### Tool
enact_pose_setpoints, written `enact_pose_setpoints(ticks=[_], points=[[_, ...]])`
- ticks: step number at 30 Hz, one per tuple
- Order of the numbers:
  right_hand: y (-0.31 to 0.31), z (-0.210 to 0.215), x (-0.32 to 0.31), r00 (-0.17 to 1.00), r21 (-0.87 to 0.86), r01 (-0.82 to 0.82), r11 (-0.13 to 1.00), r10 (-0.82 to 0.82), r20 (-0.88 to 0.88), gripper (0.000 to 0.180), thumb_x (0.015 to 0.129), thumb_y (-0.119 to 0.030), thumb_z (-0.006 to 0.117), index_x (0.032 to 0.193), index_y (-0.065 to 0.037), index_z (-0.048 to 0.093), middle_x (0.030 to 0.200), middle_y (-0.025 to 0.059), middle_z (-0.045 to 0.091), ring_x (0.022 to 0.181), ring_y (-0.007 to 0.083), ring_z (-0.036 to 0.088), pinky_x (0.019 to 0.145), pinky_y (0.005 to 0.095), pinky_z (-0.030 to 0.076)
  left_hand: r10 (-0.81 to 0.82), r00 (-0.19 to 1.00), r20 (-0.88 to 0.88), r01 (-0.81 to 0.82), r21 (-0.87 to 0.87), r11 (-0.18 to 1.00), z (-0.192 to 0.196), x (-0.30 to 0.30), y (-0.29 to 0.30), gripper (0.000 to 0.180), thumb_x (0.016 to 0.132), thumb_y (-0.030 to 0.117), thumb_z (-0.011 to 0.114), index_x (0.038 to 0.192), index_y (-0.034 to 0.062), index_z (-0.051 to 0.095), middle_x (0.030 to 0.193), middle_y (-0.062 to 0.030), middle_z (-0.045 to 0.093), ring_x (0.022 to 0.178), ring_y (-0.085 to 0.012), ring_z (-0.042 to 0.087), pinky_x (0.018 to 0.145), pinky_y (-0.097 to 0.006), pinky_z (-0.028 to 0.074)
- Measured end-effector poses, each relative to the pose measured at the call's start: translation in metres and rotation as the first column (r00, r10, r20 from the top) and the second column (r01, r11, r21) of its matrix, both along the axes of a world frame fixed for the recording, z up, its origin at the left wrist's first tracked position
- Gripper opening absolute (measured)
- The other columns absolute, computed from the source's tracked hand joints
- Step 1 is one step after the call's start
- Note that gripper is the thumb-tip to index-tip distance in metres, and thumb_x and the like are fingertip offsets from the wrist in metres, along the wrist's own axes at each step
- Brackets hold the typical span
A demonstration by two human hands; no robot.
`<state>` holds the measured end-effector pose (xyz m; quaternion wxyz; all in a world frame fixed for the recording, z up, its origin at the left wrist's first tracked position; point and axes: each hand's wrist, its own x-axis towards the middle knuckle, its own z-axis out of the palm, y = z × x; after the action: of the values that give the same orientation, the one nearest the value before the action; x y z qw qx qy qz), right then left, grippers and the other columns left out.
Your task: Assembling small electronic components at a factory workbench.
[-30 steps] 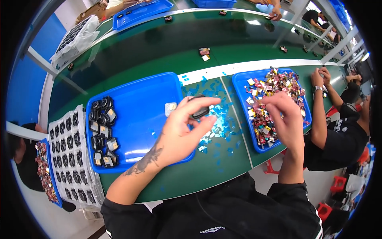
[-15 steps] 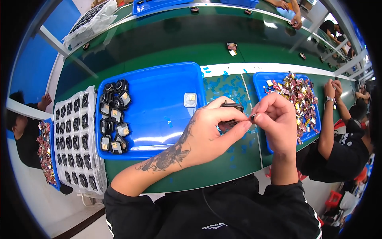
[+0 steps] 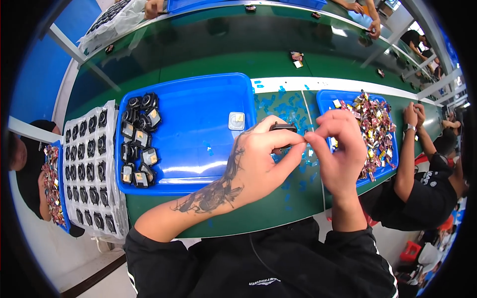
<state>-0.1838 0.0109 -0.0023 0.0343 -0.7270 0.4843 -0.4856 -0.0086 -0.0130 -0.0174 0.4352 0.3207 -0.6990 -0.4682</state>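
Observation:
My left hand [image 3: 266, 159], closed, grips a black watch-like casing [image 3: 283, 127] whose upper edge shows above the fingers. Most of that casing is hidden behind the hand. The fingers of my right hand [image 3: 343, 154] are pinched together, their tips meeting the left fingertips beside the casing. Whatever lies between them is too small or covered to make out. Both hands are raised above the green table, between a large blue tray [image 3: 194, 124] and a smaller blue bin [image 3: 324, 102]. Small blue film pieces [image 3: 285, 107] lie scattered behind them.
Several black casings [image 3: 141, 134] fill the large tray's left side; a pale square piece [image 3: 236, 121] lies at its right. Small shiny parts [image 3: 375, 134] heap the bin. A white tray of black units [image 3: 89, 174] stands left. Parts sit on a green conveyor [image 3: 208, 44]; co-workers flank me.
My hands have shifted slightly left, and the casing has tilted so that only its edge shows. At the far left, a co-worker's hand has moved down to a bin. Another hand has appeared at the top.

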Motion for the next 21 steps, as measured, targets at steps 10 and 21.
enact_pose_setpoints(ticks=[10, 21], points=[[0.016, -0.002, -0.017, 0.972, 0.362, 0.02, 0.932, 0.067, -0.225, 0.03, 0.079, 0.005, 0.069, 0.108, 0.001, 0.063, 0.094, 0.0121, 0.065, 0.077, 0.0257, 0.063, 0.07, 0.0317, 0.052, -0.073, 0.965, -0.25, 0.162, 0.352, 0.922, -0.006, 0.001, -0.008, 0.012, 0.09, 0.007, 0.064, 0.095, -0.0036, 0.069, 0.084, -0.0061, 0.064, 0.077, -0.0086, 0.058, 0.06, -0.022, 0.047], [0.015, -0.027, -0.012, 0.656, 0.112, -0.423, 0.899, 0.219, 0.723, 0.009, 0.09, 0.002, 0.063, 0.099, 0.003, 0.062, 0.09, 0.0071, 0.063, 0.079, 0.011, 0.061, 0.068, 0.0228, 0.05, -0.192, 0.929, -0.317, 0.329, 0.469, 0.819, 0.002, 0.002, -0.003, 0.025, 0.097, 0.008, 0.054, 0.12, -0.0024, 0.06, 0.108, -0.0074, 0.063, 0.091, -0.0129, 0.064, 0.078, -0.025, 0.051]])
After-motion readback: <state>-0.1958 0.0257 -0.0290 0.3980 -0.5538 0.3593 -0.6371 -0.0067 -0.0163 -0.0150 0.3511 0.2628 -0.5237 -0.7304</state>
